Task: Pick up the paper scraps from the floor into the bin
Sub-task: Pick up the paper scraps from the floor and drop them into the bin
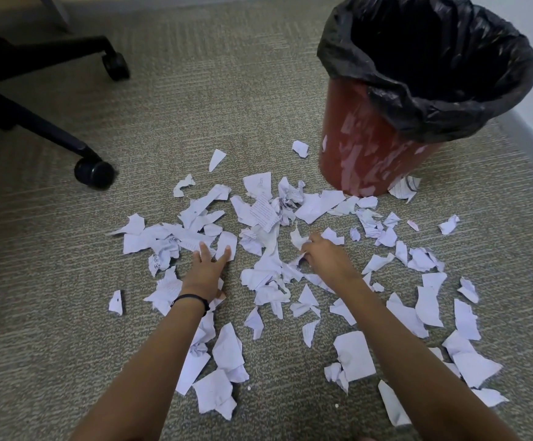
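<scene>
Several torn white paper scraps (309,206) lie scattered over the grey carpet, from the centre out to the lower right. A red bin (370,154) with a black liner (424,58) stands upright at the upper right, its mouth open. My left hand (209,265) lies flat with fingers spread, its fingertips on a scrap (227,245). My right hand (325,254) is curled, fingers pinching a small scrap (298,238) just above the floor. A black band circles my left wrist.
An office chair base (36,122) with black casters (95,173) sits at the upper left. A pale wall skirting (532,135) runs along the right behind the bin. One scrap (403,189) lies tucked against the bin's foot.
</scene>
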Demonstrator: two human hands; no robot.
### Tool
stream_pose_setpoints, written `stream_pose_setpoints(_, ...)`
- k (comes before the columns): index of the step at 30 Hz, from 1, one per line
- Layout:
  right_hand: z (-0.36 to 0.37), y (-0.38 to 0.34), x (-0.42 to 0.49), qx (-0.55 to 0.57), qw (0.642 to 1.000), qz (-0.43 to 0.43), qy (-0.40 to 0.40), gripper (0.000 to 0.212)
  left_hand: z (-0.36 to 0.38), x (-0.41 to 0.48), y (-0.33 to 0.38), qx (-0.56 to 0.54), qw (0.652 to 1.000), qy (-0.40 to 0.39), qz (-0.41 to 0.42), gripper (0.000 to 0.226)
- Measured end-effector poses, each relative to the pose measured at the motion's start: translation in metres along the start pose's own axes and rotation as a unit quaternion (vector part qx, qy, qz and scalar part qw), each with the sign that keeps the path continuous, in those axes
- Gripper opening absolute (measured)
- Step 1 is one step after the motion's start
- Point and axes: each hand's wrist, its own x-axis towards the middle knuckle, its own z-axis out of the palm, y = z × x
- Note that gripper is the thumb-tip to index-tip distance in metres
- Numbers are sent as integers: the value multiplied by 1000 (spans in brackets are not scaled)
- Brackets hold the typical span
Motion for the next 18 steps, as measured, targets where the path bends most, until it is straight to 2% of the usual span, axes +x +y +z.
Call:
stream_pose_setpoints(3, -8, 3, -5, 83, 993, -23, 75, 38, 0, 2, 1, -2, 1000, -3, -3, 96)
stream_pose_setpoints(6, -33, -1, -12, 183, 966, -34, 178, 45, -1, 2, 4, -2, 1000, -4, -6, 96)
stream_pose_setpoints(10, -72, -9, -20, 299, 926, -7, 230, 43, -1, 2, 4, -5, 1000, 1, -5, 95)
stream_pose_setpoints(13, -118, -12, -30, 371, 873, -1, 316, 47, -1, 2, 4, -3, 1000, 2, -2, 94)
stream_pose_setpoints(15, -155, -11, -38, 351, 837, -36, 419, 49, 1, 3, 3, -5, 1000, 2, -2, 93)
stream_pose_setpoints(18, -214, 5, -35, 330, 758, -52, 560, 38, 1, 3, 3, -5, 1000, 2, 2, 92)
